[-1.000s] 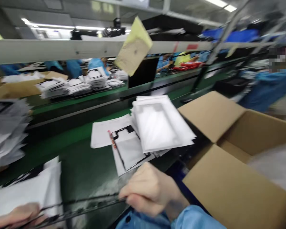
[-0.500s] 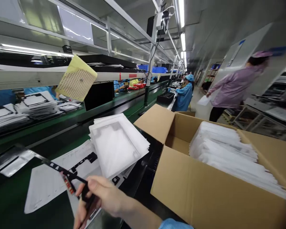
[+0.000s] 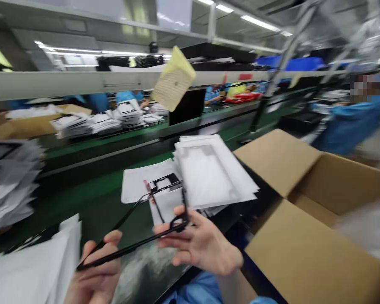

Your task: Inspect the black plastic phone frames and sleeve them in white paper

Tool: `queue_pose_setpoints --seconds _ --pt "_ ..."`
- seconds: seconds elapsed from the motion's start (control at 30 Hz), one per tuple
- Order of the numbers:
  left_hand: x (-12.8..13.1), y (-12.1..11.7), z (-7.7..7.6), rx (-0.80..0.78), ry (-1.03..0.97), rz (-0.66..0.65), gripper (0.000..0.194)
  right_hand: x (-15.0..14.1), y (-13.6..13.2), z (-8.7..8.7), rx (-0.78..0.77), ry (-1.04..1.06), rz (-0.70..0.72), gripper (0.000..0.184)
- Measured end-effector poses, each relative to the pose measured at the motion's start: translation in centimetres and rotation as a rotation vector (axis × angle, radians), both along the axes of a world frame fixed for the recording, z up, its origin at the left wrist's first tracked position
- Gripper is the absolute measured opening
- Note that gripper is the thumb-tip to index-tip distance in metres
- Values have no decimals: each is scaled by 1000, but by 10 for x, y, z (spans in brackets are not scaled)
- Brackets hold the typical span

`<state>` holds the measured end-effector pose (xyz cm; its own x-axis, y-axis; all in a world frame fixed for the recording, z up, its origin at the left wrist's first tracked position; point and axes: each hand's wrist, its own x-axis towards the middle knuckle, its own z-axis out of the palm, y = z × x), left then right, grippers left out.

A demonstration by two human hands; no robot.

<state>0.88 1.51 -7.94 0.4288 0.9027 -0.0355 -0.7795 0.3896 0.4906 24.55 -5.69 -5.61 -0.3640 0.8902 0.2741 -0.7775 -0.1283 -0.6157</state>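
Observation:
A thin black rectangular frame [image 3: 133, 246] is held tilted above the workbench, its middle open. My left hand [image 3: 96, 272] pinches its near left corner between thumb and fingers. At the right end, my right hand [image 3: 205, 242] grips the corner that has a small black loop, with its lower fingers spread. Just beyond the right hand lies a stack of white translucent sheets or sleeves [image 3: 205, 173]. Flat white sheets [image 3: 136, 188] with a black cutout part on them show behind the frame, along with a small red item partly covered by it.
An open cardboard box [image 3: 307, 253] stands at right, with blurred white sleeves inside. White packets [image 3: 28, 270] lie near left, beside a taller pile [image 3: 9, 185]. A yellow perforated card [image 3: 174, 80] hangs from the rail [image 3: 82, 84]. A person in blue [image 3: 351, 126] is at far right.
My view has swung left, so box and stack appear further right. My left hand has come into view gripping the frame, which was in my right hand alone. The person in pink is out of view.

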Motion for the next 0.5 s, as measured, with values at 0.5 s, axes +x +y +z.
queue_pose_setpoints --seconds 0.5 --pt "5 -14 16 -467 -735 -333 25 -15 0 -19 104 5 19 116"
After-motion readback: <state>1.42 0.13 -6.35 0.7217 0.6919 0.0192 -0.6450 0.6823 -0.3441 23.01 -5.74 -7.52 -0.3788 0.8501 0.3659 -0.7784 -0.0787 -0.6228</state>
